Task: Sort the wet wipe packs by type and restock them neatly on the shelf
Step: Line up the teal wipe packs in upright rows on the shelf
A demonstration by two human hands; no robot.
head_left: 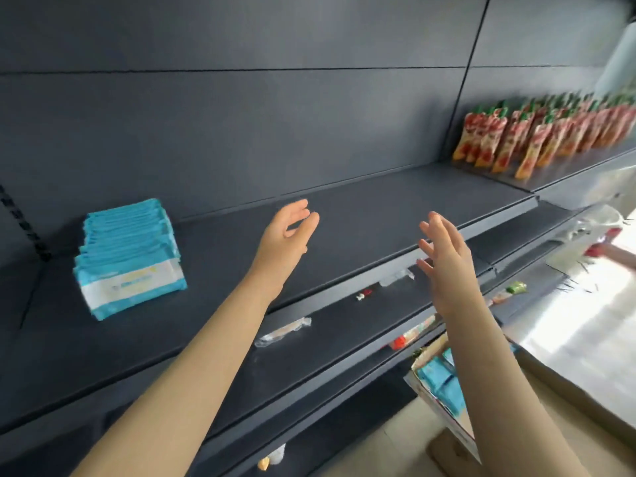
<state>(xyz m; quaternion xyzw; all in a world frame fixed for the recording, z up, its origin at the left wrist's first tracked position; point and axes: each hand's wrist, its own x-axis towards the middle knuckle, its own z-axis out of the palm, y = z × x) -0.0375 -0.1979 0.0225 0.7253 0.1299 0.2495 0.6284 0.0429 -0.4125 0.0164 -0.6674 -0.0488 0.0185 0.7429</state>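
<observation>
Matte dark-grey metal shelf (378, 208) carries at its left a tight row of soft turquoise-and-white plastic wet wipe packs (129, 256). Over its middle hovers the left grip (289, 232), fingers loose and empty. Beside it is the right grip (447, 259), fingers spread, also empty. Lower right, a cardboard box (425, 359) holds more turquoise packs. Glossy red pouches (537, 136) line the neighbouring shelf.

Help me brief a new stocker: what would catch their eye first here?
First, the row of light-blue-and-white wet wipe packs at the left end of the dark metal shelf. Next, the left hand and right hand, both empty with fingers spread, held out over the shelf's middle. Then the red-and-orange upright pouches lined up on the neighbouring shelf at far right.
</observation>
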